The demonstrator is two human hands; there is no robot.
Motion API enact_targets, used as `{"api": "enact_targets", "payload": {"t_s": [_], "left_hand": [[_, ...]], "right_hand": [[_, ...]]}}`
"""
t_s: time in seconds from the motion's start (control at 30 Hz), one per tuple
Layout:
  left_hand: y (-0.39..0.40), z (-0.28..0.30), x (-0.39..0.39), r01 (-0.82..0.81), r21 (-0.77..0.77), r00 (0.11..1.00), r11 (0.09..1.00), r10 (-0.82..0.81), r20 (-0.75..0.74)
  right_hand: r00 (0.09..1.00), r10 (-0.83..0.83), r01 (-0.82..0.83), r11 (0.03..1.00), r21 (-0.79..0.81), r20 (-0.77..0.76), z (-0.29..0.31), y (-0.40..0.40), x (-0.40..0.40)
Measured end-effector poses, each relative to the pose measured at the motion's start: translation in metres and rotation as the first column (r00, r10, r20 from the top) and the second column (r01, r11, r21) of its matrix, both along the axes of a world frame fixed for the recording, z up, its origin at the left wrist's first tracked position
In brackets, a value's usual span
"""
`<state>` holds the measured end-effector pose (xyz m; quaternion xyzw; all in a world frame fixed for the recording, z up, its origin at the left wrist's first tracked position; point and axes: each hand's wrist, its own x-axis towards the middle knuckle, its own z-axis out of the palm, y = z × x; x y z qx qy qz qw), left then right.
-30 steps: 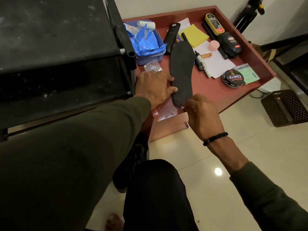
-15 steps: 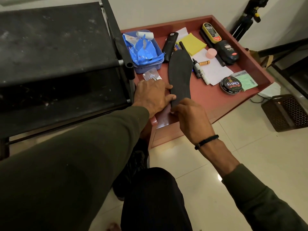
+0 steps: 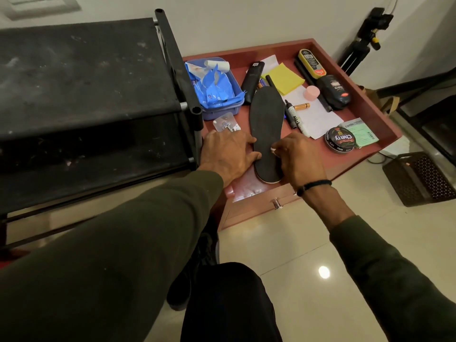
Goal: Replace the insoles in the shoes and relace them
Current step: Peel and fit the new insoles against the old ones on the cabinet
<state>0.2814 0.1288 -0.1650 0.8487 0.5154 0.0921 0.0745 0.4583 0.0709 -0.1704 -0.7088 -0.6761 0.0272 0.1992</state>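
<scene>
A black insole (image 3: 267, 119) lies flat on the red-brown table (image 3: 313, 154), its heel at the near edge with a pale rim showing. My left hand (image 3: 227, 154) rests flat on the table beside it, fingers spread, fingertips touching the insole's left edge. From the other side my right hand (image 3: 298, 156) curls its fingers over the right edge near the heel. A small white speck shows at those fingertips; I cannot tell what it is. A dark shoe (image 3: 182, 290) stands on the floor under my left arm, mostly hidden.
A black shoe rack (image 3: 86, 82) stands close on the left. On the table are a blue tub (image 3: 222, 112) of wrappers, a marker (image 3: 293, 117), a polish tin (image 3: 340, 140), bottles and papers. A brown basket (image 3: 424, 178) and a tripod (image 3: 362, 43) stand to the right.
My right hand has moved from the insole's heel up along its right edge. My left hand stays beside the insole. The camera has tilted up a little.
</scene>
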Motion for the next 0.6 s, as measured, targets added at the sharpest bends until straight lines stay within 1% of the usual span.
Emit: {"api": "enact_targets", "payload": {"t_s": [0.07,0.17,0.37,0.5,0.6], "left_hand": [[0.0,-0.001,0.0,-0.001,0.003,1.0,1.0,0.001,0.017],[0.0,-0.001,0.0,0.0,0.007,1.0,1.0,0.0,0.021],[-0.001,-0.002,-0.001,-0.002,0.019,1.0,1.0,0.002,0.015],[0.0,-0.004,-0.001,-0.005,0.026,1.0,1.0,0.004,0.003],[-0.001,-0.004,-0.001,-0.005,0.035,1.0,0.999,0.005,0.006]], "right_hand": [[0.999,-0.036,0.037,0.999,-0.017,0.031,0.004,0.02,0.004],[0.996,-0.081,0.083,0.996,-0.046,0.038,0.006,0.048,0.01],[0.987,-0.12,0.127,0.99,-0.065,0.107,0.007,0.099,0.015],[0.983,-0.146,0.154,0.986,-0.069,0.113,0.015,0.136,0.014],[0.985,-0.153,0.16,0.984,-0.075,0.083,0.02,0.161,0.012]]}}
